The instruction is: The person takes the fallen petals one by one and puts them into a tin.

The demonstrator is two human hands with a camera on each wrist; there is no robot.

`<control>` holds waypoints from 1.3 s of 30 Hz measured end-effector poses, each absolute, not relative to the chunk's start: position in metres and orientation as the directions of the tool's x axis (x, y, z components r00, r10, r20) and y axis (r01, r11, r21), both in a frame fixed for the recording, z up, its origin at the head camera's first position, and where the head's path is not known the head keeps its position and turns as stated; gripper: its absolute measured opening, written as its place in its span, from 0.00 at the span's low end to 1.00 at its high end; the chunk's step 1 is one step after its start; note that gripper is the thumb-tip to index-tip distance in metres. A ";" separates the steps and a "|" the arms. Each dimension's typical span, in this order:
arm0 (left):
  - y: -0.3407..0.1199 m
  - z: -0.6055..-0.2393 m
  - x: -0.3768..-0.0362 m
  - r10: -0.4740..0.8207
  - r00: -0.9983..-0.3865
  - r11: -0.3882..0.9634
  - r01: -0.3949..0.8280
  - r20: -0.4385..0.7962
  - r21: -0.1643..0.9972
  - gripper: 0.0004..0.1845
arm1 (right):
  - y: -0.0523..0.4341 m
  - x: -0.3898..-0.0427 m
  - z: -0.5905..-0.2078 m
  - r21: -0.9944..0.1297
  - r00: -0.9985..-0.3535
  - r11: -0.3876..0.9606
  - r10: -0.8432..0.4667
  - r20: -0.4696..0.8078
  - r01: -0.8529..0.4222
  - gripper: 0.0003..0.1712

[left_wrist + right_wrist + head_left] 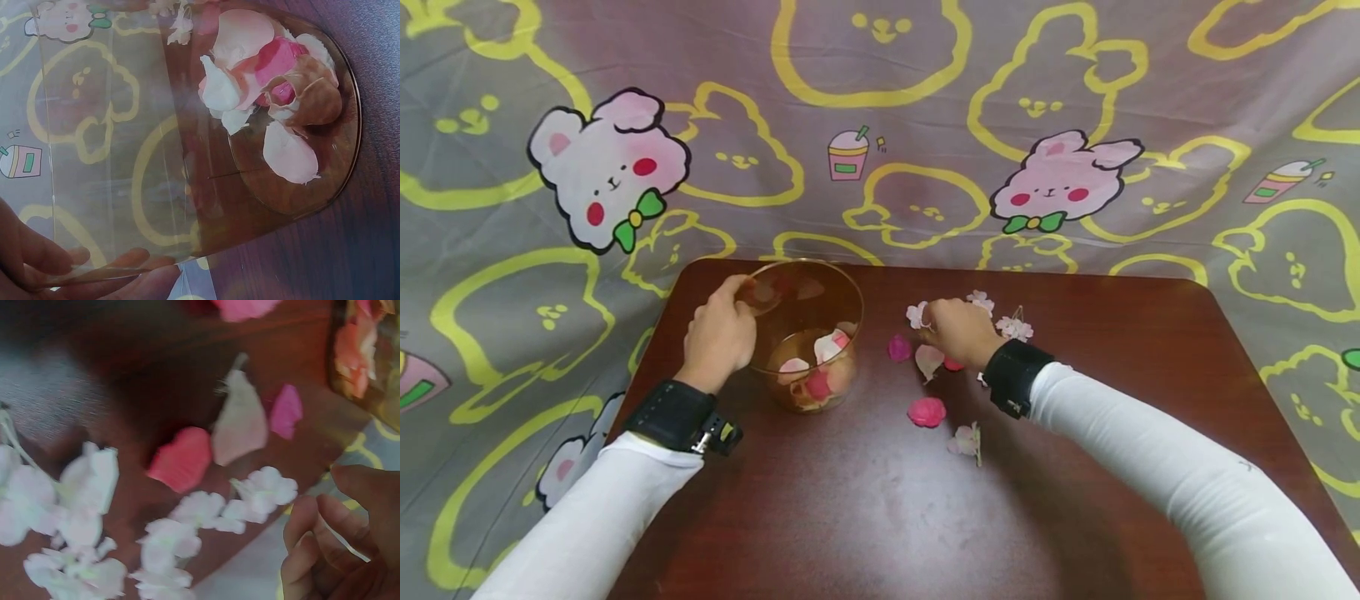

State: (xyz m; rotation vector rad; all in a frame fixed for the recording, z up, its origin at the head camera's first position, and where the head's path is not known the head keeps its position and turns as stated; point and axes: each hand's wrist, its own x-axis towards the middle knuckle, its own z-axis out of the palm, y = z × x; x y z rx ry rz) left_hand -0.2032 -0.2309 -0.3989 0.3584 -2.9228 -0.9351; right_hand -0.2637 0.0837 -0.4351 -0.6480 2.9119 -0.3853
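My left hand (718,333) grips the rim of a clear amber-tinted container (808,292), thumb on one side of the thin wall and fingers on the other. Inside, pink, white and brownish petals (275,75) lie heaped on the bottom. Over the loose petals to the right of the container is my right hand (958,329). Its fingers bend loosely, with a gap to the thumb and nothing seen between them in the right wrist view. Below it lie a pale petal (240,422), a red petal (181,459) and a magenta petal (287,412). White blossoms (169,544) lie close by.
Nearer to me on the dark wooden table (850,517) are a bright pink petal (927,412) and a pale flower (964,441). More white blossoms (1015,327) lie beyond the right hand. A patterned cloth (917,150) hangs behind the table's far edge.
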 end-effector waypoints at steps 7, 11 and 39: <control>-0.231 -0.400 -0.204 -0.238 -0.971 0.788 -0.207 -0.023 0.579 0.24 | 0.088 -0.261 -0.459 -0.226 -0.897 0.895 -0.420 -0.140 -0.384 0.12; -0.231 -0.399 -0.203 -0.242 -0.970 0.786 -0.209 -0.023 0.582 0.24 | 0.088 -0.260 -0.469 -0.229 -0.902 0.905 -0.399 -0.168 -0.358 0.13; -0.232 -0.398 -0.203 -0.230 -0.973 0.788 -0.197 -0.017 0.583 0.24 | 0.083 -0.253 -0.492 -0.104 -0.875 0.872 -0.483 -0.020 -0.479 0.19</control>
